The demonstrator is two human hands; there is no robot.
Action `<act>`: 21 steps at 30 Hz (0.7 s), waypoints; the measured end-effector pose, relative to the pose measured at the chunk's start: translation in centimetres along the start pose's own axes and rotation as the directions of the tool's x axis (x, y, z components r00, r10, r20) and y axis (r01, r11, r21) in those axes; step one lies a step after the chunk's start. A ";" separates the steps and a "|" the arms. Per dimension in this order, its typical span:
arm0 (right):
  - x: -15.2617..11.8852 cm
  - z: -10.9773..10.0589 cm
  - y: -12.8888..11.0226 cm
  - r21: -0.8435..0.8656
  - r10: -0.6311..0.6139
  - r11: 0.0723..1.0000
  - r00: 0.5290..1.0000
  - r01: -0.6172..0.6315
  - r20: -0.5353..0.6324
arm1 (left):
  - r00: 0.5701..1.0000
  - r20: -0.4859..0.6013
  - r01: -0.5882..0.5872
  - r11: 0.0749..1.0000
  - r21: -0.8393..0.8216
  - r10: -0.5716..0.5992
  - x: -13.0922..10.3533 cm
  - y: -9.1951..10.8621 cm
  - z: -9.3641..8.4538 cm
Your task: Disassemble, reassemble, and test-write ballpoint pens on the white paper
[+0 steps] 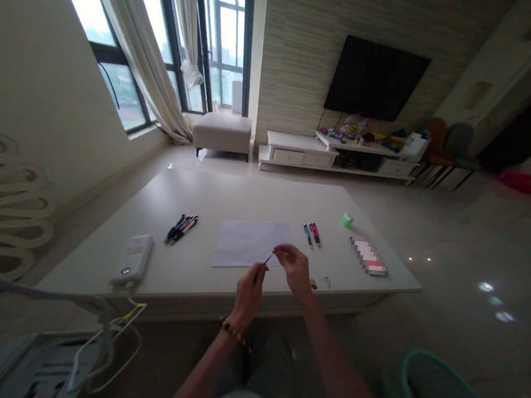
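My left hand (249,291), with a beaded bracelet at the wrist, is closed around a thin dark pen-like stick (267,259) that points up and to the right. At the stick's pale upper end, the fingers of my right hand (295,269) are pinched together. Both hands are over the near right part of a white sheet of paper (247,238). To the left lies a bunch of several pens (181,228). A teal pen (308,235) and pink pens (315,234) lie right of the paper. Small items (313,284) beside my right wrist are too small to name.
The white table (201,186) bears a white power bank (134,260) with a cable at left. At right are a small green object (347,219) and a blurred pink-and-white item (369,256). A teal basket (444,391) stands on the floor at lower right.
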State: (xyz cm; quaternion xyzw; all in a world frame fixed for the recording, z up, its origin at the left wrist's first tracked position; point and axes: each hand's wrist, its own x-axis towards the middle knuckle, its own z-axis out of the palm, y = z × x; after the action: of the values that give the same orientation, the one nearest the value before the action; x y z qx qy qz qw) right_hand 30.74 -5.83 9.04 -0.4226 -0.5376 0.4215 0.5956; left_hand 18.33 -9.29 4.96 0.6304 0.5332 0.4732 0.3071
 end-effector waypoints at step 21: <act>3.7 -4.9 8.7 -0.865 0.378 0.370 0.906 -0.338 -0.192 | 0.999 -0.014 0.049 0.999 0.015 -0.049 -0.3 -1.3 0.2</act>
State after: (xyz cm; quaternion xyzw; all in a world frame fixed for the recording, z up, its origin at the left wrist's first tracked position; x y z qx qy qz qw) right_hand 35.41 -0.09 1.47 -0.7662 -0.5833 0.2072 0.1724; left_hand 18.05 -9.22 3.65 0.6161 0.5544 0.4658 0.3100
